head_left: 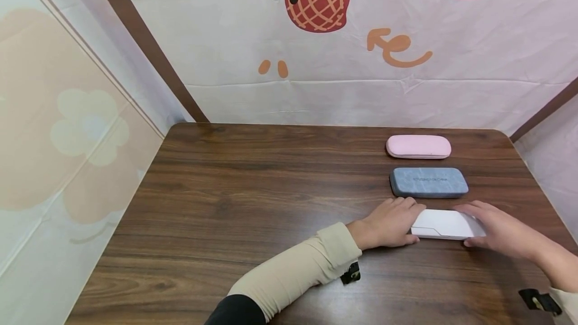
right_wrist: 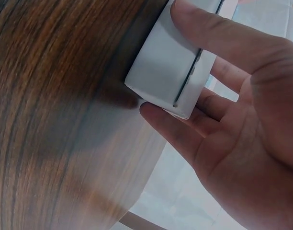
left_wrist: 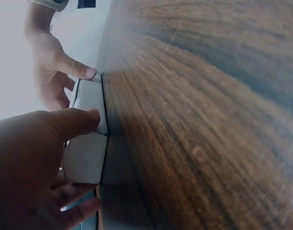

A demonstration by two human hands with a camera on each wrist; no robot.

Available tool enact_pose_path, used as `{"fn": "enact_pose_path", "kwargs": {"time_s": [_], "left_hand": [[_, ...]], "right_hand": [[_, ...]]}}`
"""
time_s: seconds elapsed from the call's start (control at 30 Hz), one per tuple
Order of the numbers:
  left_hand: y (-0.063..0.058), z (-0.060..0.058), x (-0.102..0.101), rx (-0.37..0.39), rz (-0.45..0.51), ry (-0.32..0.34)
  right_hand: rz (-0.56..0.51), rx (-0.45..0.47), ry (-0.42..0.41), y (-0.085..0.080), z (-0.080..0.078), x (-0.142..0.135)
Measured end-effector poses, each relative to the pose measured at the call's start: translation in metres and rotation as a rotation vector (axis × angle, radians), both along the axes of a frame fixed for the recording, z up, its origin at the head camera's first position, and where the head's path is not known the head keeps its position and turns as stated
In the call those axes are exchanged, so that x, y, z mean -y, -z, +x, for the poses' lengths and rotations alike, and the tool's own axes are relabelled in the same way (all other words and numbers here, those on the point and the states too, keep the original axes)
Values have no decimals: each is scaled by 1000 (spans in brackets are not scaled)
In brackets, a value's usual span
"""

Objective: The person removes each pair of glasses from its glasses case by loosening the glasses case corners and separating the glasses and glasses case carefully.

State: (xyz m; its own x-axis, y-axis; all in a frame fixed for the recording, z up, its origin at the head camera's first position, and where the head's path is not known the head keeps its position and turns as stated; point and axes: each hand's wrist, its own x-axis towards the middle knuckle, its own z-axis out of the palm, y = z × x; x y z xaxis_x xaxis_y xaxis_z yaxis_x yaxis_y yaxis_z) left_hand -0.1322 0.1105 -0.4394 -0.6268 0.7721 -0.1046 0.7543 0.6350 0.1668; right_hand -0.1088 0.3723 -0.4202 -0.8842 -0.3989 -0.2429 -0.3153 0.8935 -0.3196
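Note:
A white glasses case (head_left: 444, 224) lies lengthwise on the table between both hands. My left hand (head_left: 392, 220) grips its left end, thumb on the near side and fingers over the far side. At the opposite end my right hand (head_left: 501, 229) holds it between thumb and fingers. In the left wrist view the thumb (left_wrist: 82, 122) presses the case's side close to a seam. The right wrist view has the thumb (right_wrist: 218, 36) along one long side of the white case (right_wrist: 161, 67) and a fingertip at its end corner. The lid looks closed.
Just behind the white case sits a blue glasses case (head_left: 429, 183), and beyond that a pink glasses case (head_left: 419, 147). They line up near the right side of the brown wooden table (head_left: 226, 189). A printed cloth (head_left: 316, 104) hangs behind the table's far edge.

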Motion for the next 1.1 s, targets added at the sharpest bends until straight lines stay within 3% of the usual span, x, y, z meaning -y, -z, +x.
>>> {"fn": "enact_pose_path", "kwargs": {"time_s": [0.47,0.83,1.1], "left_hand": [[-11,-1,11,-3,21,19],[-28,-8,31,37,23,30],[-32,-12,44,27,41,40]], "right_hand": [[-17,-32,-26,-10,1,7],[-6,-50,-32,-23,0,22],[-14,-81,-65,-29,-2,32]]}}
